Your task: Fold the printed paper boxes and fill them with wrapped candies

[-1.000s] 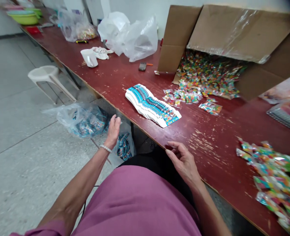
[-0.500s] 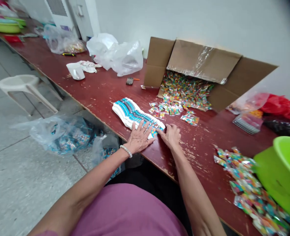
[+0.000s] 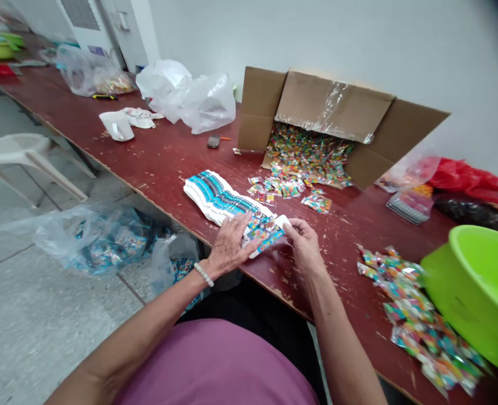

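A fanned stack of white cards with blue print [image 3: 215, 194] lies on the red-brown table [image 3: 164, 157]. My left hand [image 3: 227, 244], with a bead bracelet on the wrist, rests fingers spread on the near end of the stack. My right hand [image 3: 305, 242] pinches the end of the nearest card [image 3: 269, 233] and lifts it slightly off the pile.
An open cardboard box [image 3: 337, 112] on its side spills small colourful packets [image 3: 299, 169]. More packets [image 3: 417, 315] lie beside a green basin [image 3: 480, 287] at right. A white mug [image 3: 116, 125], plastic bags [image 3: 189, 95] and a stool [image 3: 16, 154] are to the left. Bags [image 3: 101, 239] sit on the floor.
My left hand came up from the bags on the floor onto the card stack. My right hand moved from the table edge to the stack's end and now pinches a card.
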A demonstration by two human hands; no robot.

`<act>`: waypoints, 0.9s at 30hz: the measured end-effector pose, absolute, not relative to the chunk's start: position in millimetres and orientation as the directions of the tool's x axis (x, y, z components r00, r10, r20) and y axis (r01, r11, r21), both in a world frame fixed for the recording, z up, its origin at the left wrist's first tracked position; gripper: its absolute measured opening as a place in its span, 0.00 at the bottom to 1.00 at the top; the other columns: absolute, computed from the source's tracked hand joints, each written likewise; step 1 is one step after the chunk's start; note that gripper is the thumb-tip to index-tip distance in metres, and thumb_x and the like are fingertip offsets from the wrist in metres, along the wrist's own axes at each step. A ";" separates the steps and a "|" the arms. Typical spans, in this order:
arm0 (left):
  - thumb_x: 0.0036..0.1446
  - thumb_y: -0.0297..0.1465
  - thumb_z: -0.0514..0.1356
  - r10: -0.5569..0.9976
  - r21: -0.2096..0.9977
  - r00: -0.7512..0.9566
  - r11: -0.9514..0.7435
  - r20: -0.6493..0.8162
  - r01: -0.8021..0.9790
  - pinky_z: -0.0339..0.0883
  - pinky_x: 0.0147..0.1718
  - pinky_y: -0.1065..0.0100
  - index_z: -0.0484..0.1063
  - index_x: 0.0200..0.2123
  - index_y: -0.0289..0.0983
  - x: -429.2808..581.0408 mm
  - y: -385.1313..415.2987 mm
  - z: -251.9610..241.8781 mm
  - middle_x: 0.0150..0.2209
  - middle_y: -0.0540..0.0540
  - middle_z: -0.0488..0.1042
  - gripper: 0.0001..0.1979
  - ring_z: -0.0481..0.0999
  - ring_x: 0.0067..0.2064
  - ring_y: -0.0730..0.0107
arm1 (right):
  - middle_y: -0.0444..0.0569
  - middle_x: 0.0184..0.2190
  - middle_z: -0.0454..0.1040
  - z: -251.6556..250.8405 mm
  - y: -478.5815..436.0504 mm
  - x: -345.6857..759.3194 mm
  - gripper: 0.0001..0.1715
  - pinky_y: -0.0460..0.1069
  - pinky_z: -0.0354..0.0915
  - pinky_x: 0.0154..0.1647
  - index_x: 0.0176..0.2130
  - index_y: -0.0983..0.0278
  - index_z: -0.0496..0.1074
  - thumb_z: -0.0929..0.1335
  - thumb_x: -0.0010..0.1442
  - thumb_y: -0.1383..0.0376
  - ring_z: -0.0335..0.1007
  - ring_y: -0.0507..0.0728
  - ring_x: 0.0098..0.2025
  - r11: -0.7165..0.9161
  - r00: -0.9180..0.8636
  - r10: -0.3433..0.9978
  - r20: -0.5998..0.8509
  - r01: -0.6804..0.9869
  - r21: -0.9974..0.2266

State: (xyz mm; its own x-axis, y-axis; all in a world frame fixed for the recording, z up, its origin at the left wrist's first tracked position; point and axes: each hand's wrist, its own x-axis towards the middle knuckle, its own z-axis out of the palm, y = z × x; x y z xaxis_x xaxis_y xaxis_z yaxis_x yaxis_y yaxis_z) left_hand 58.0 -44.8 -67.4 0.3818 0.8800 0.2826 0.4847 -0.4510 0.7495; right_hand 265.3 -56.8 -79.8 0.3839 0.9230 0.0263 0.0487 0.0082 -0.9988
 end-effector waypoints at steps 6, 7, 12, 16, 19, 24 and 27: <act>0.50 0.50 0.68 0.419 0.817 0.888 0.569 -0.187 -0.097 0.71 0.44 0.52 0.75 0.50 0.34 52.9 -92.1 -43.4 0.40 0.37 0.80 0.32 0.82 0.39 0.50 | 0.42 0.33 0.77 -51.4 -102.5 240.4 0.14 0.47 0.69 0.35 0.38 0.58 0.73 0.76 0.54 0.57 0.72 0.53 0.32 -0.016 0.024 0.999 -0.025 -0.328 -0.944; 0.47 0.50 0.70 0.382 0.756 0.909 0.641 -0.165 -0.132 0.71 0.44 0.53 0.75 0.50 0.33 52.1 -97.8 -44.4 0.38 0.39 0.79 0.33 0.82 0.37 0.52 | 0.42 0.33 0.77 -47.8 -105.2 237.1 0.13 0.47 0.69 0.35 0.38 0.58 0.74 0.76 0.54 0.58 0.72 0.52 0.32 -0.024 0.004 1.000 -0.028 -0.353 -0.935; 0.46 0.56 0.67 0.352 0.648 0.926 0.739 -0.138 -0.185 0.71 0.42 0.58 0.75 0.50 0.33 47.4 -114.6 -43.9 0.35 0.42 0.77 0.38 0.81 0.37 0.56 | 0.41 0.32 0.76 -36.2 -112.6 228.9 0.14 0.46 0.69 0.34 0.37 0.58 0.75 0.78 0.52 0.58 0.71 0.51 0.31 -0.014 -0.013 1.000 -0.010 -0.344 -0.939; 0.48 0.53 0.68 0.398 0.735 0.899 0.663 -0.185 -0.142 0.70 0.35 0.66 0.78 0.40 0.32 47.1 -121.9 -34.7 0.35 0.41 0.77 0.29 0.79 0.33 0.64 | 0.41 0.29 0.75 -27.6 -121.7 223.8 0.14 0.45 0.66 0.27 0.37 0.59 0.73 0.77 0.54 0.57 0.68 0.50 0.27 -0.063 -0.043 0.998 -0.052 -0.320 -0.945; 0.49 0.50 0.69 0.513 0.799 0.833 0.580 -0.208 -0.157 0.70 0.36 0.67 0.76 0.38 0.32 47.4 -126.6 -34.0 0.34 0.42 0.77 0.26 0.78 0.33 0.66 | 0.42 0.30 0.75 -24.8 -126.1 220.7 0.15 0.44 0.66 0.26 0.37 0.60 0.73 0.77 0.54 0.57 0.68 0.50 0.27 -0.057 -0.024 0.998 -0.052 -0.323 -0.945; 0.46 0.49 0.72 0.546 0.809 0.820 0.553 -0.172 -0.198 0.71 0.33 0.67 0.74 0.43 0.33 46.0 -127.9 -42.1 0.34 0.44 0.77 0.29 0.79 0.31 0.66 | 0.43 0.29 0.76 -27.2 -126.0 218.1 0.18 0.44 0.67 0.28 0.37 0.62 0.74 0.78 0.52 0.56 0.70 0.50 0.28 -0.033 -0.018 0.999 -0.029 -0.342 -0.939; 0.40 0.48 0.75 0.567 0.839 0.810 0.507 -0.152 -0.197 0.72 0.34 0.67 0.75 0.43 0.33 46.4 -126.3 -42.3 0.34 0.44 0.78 0.32 0.79 0.31 0.66 | 0.42 0.28 0.75 -27.2 -127.4 216.2 0.20 0.43 0.65 0.21 0.43 0.60 0.73 0.76 0.54 0.54 0.67 0.49 0.21 -0.076 -0.065 0.996 -0.056 -0.365 -0.928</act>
State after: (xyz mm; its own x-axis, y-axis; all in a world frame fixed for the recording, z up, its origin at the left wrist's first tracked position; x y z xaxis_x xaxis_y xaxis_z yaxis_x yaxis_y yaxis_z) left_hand 46.4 -126.3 -42.3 0.8098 0.5666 -0.1523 -0.1971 0.5073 0.8389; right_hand 216.2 -127.4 -27.2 -0.0652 0.9963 -0.0561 -0.3649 -0.0762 -0.9279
